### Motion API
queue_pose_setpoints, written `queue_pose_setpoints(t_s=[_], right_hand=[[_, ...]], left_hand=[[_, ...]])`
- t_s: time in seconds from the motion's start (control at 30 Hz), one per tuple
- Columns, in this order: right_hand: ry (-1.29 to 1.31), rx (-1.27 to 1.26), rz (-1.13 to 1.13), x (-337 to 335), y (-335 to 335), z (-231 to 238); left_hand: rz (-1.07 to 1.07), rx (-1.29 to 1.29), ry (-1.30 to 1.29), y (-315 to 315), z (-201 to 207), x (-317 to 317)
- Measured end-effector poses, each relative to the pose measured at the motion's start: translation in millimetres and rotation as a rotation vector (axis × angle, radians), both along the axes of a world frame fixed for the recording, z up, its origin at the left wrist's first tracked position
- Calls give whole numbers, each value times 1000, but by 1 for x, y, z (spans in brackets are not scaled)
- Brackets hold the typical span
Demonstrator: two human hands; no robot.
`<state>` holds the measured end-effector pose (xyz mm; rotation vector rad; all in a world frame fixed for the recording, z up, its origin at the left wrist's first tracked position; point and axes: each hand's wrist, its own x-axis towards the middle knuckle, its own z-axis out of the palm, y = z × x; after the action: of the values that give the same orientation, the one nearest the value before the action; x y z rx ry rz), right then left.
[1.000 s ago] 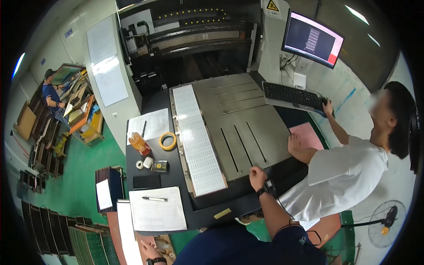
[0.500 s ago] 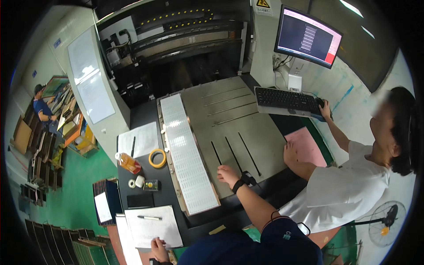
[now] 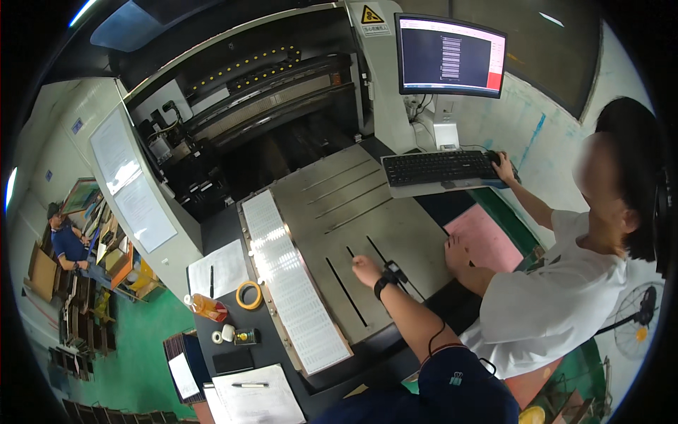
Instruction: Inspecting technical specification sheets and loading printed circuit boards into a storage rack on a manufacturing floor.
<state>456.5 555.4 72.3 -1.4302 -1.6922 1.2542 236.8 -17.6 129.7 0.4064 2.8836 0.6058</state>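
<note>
Apparently loosely curled, the fingers of the right hand are above or on a grey slotted metal bed; I can't tell which, nor whether they pinch anything small, and the left hand is out of sight. Left of those fingers, a long white panel with fine rows of marks lies flat along the bed; a careless sweep could nudge it askew. Farther left, past a yellow ring of tape, a clear bottle of amber liquid might wet the white paper sheet if knocked. Ahead of the fingers gapes a dark gantry machine; to their right, a co-worker in a white shirt is at the black mouse, and a mistimed click might, I'd worry, set machinery moving near skin.
</note>
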Motion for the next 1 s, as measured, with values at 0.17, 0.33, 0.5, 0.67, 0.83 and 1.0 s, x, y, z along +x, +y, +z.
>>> queue_pose_setpoints(t_s=[0.17, 0.33, 0.5, 0.67, 0.83, 1.0], right_hand=[[-227, -34, -98, 22, 36, 27], [-594, 643, 42, 32, 41, 56], [-30, 802, -109, 50, 64, 149], [775, 503, -523, 61, 102, 188], [856, 451, -636, 87, 86, 215], [-15, 874, -483, 81, 80, 264]], left_hand=[[135, 199, -286, -20, -11, -22], [18, -84, -70, -13, -7, -7], [-113, -344, -37, 12, -8, 6], [-163, -386, -86, -6, -25, -4], [-267, -424, -144, -30, -56, -24], [-601, -568, -136, -78, -88, -61]])
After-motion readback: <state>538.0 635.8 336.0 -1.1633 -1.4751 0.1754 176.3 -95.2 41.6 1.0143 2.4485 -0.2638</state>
